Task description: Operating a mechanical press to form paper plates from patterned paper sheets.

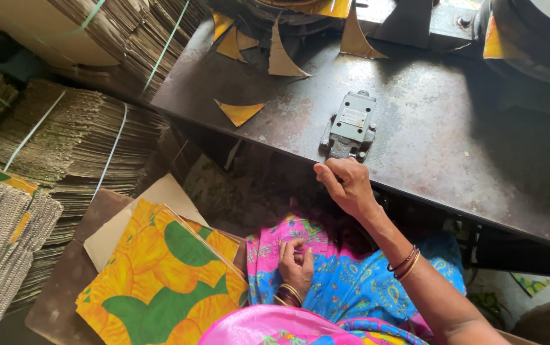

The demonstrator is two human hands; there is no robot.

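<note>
My right hand (345, 185) is closed over the front edge of a dark metal machine table (441, 147), just below a small grey metal switch box (351, 126) bolted near that edge. My left hand (295, 265) rests loosely curled on my lap, touching the pink and blue patterned cloth (345, 287), and holds nothing. Both wrists carry bangles. A stack of printed cardboard sheets (160, 281) with yellow, orange and green shapes lies to the left of my lap.
Triangular cardboard offcuts (240, 112) lie on the table's far left part. Strapped bundles of corrugated board (77, 140) are piled at the left. Round machine parts (530, 38) stand at the table's back right.
</note>
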